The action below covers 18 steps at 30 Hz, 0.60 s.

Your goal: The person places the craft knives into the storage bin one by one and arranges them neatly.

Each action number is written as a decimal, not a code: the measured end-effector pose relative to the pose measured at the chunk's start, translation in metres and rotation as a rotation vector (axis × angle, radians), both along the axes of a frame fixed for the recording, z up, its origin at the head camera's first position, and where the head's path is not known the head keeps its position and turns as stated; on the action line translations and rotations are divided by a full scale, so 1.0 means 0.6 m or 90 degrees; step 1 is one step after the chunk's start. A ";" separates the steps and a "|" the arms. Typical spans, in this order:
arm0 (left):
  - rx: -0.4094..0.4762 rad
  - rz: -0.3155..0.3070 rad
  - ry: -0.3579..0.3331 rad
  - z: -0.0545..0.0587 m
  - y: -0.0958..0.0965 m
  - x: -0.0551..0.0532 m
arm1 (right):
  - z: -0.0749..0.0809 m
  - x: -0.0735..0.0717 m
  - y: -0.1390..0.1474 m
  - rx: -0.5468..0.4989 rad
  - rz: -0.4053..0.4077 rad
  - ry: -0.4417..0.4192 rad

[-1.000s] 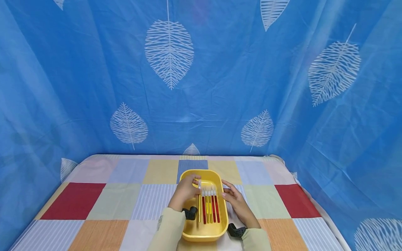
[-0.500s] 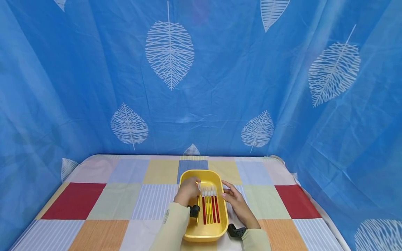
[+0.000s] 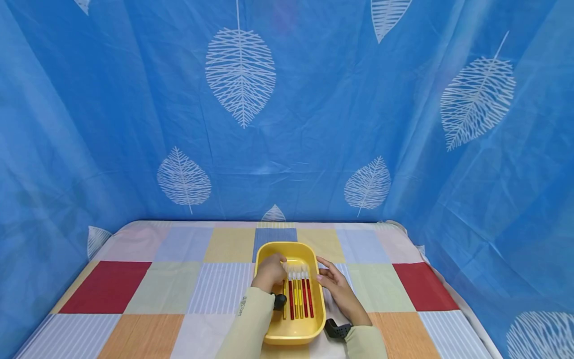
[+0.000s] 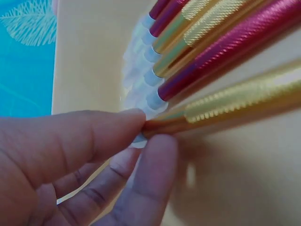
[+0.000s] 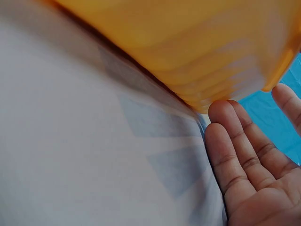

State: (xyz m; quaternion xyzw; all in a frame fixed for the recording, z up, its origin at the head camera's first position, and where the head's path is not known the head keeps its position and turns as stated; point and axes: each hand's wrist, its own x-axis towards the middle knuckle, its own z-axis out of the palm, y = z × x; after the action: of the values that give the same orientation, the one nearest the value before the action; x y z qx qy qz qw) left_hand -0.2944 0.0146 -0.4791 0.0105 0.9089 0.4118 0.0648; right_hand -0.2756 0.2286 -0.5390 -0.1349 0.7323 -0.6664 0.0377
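A yellow plastic tray [image 3: 293, 340] holds a row of slim craft knives with knurled metal handles and pale clear caps. Red knives [image 3: 291, 299] and gold knives [image 3: 298, 299] lie side by side there. At the row's left end, my left hand [image 3: 270, 270] pinches a gold craft knife [image 4: 235, 103] near its cap between thumb and fingertips. Its cap is mostly covered by the fingers. My right hand [image 3: 339, 290] rests against the tray's right outer side, fingers fairly straight; in the right wrist view the fingertips [image 5: 221, 141] are by the tray wall [image 5: 178, 47].
A patchwork cloth [image 3: 175, 286] of coloured squares covers the table under the tray. Behind and at both sides hangs a blue curtain [image 3: 305, 124] with white leaf prints. Each wrist wears a dark band [image 3: 336, 329].
My left hand has turned and lowered into the tray, the gold craft knife now lying closer beside the row. The right hand and tray have stayed put.
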 end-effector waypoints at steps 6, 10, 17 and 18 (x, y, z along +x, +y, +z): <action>-0.003 0.015 -0.009 -0.001 0.004 0.001 | 0.000 0.001 0.001 0.008 -0.008 -0.013; -0.007 0.013 -0.019 0.000 0.004 0.001 | 0.000 0.001 0.000 0.008 -0.015 -0.015; 0.009 0.014 -0.038 -0.003 0.004 0.002 | 0.000 0.000 -0.001 0.009 -0.019 -0.017; 0.013 0.017 -0.041 -0.004 0.004 0.002 | 0.000 0.000 -0.002 0.008 -0.018 -0.019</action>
State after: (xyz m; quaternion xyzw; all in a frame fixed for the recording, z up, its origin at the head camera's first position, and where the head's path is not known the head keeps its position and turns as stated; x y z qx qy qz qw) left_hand -0.2930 0.0173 -0.4813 -0.0141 0.9023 0.4217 0.0884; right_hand -0.2758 0.2277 -0.5390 -0.1147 0.7378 -0.6640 0.0402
